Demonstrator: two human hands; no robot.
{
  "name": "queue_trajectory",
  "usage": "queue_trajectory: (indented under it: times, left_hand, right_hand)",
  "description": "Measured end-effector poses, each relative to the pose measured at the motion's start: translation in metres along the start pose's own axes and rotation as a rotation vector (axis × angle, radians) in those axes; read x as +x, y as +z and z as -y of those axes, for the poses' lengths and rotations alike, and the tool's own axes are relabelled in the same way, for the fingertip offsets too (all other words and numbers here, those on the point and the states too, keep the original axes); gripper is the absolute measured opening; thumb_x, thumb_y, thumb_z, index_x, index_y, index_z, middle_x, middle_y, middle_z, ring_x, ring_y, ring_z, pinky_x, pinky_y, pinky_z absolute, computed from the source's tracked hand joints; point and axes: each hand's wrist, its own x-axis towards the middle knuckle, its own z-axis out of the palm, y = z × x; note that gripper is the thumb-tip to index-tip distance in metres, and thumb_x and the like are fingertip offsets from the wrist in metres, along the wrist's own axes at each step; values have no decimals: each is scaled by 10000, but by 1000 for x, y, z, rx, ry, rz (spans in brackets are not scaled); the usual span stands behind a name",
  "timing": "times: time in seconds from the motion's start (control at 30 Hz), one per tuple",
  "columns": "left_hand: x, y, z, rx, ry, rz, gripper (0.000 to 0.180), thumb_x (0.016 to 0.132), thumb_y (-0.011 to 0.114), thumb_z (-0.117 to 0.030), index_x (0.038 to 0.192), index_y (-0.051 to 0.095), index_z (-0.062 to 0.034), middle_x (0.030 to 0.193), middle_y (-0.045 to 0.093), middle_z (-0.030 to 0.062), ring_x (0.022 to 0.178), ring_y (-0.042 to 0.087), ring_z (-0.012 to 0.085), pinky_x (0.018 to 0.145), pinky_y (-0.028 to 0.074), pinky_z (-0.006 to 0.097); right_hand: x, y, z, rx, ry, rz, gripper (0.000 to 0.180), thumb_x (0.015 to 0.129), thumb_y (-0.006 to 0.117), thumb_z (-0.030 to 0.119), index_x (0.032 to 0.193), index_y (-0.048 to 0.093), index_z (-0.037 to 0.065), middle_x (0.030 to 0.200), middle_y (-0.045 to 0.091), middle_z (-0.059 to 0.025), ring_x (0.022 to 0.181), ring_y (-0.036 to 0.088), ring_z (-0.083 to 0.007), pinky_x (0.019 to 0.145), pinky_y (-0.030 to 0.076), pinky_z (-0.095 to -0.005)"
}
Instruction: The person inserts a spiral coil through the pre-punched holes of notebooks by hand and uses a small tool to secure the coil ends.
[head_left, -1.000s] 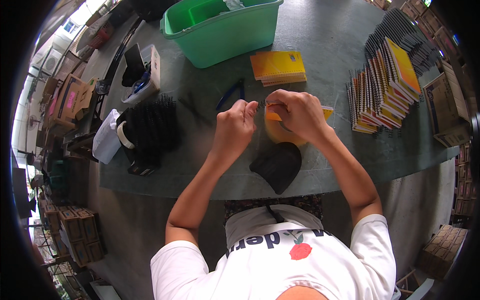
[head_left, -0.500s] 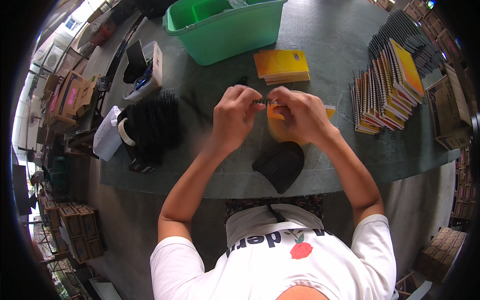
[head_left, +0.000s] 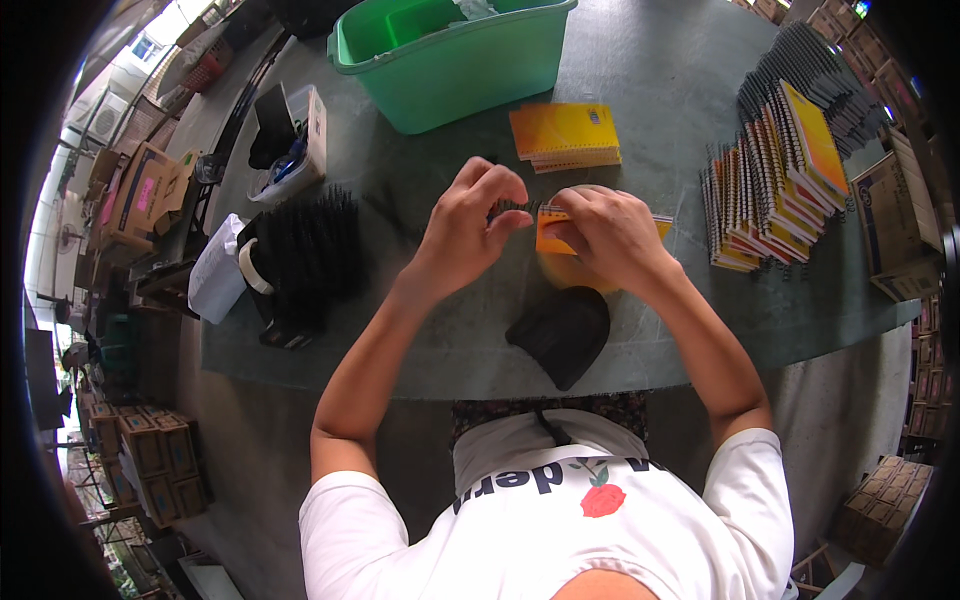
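Note:
My left hand (head_left: pixel 462 228) is closed, thumb and fingers pinching a dark spiral binding coil (head_left: pixel 512 206). The coil runs toward the top edge of an orange-yellow notebook (head_left: pixel 549 241), where punched holes show. My right hand (head_left: pixel 615 235) is closed over that notebook, gripping it near its holed edge; most of the cover is hidden under the hand. How far the coil is threaded cannot be made out. Just below my hands lies a black, round-edged object (head_left: pixel 562 336) on the table. Beyond them sits a short stack of yellow notebooks (head_left: pixel 566 132) with holed edges.
A green tub (head_left: pixel 465 80) stands at the back. Spiral-bound notebooks (head_left: pixel 768 195) are piled at the right, beside a cardboard box (head_left: pixel 893 232). At the left are a clear bin of tools (head_left: pixel 315 150), a bundle of black coils (head_left: pixel 325 245) and a white packet (head_left: pixel 214 272).
My hands have moved slightly apart. The right hand has shifted a little down and to the right with its fingers laid over the notebook's top edge; the left still pinches the coil.

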Motion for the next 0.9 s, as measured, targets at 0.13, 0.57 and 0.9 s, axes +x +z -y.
queue_trajectory:
  times: [0.13,0.57,0.9]
  left_hand:
    - [-2,2,9,48,45,59,209,835,690,-146,983,619,-16,815,574,73,673,565,193,634,475,330]
    - [6,-5,-5,-155,-262,226,196,764,722,-21,932,620,-36,850,570,57,785,603,188,654,502,291]
    - [-41,39,-37,231,-4,174,250,805,711,-183,936,557,-36,829,572,123,763,578,322,685,470,419]
  right_hand:
    - [-1,-4,1,81,-5,26,163,883,599,222,960,594,79,849,655,-72,867,640,-297,725,495,-401]
    - [-1,-4,-1,193,27,-112,136,854,637,183,932,583,85,895,637,-65,764,648,-291,641,491,-411]
    - [-4,-2,-7,205,71,-134,176,877,626,185,970,606,37,912,658,-106,770,647,-310,680,509,-383]
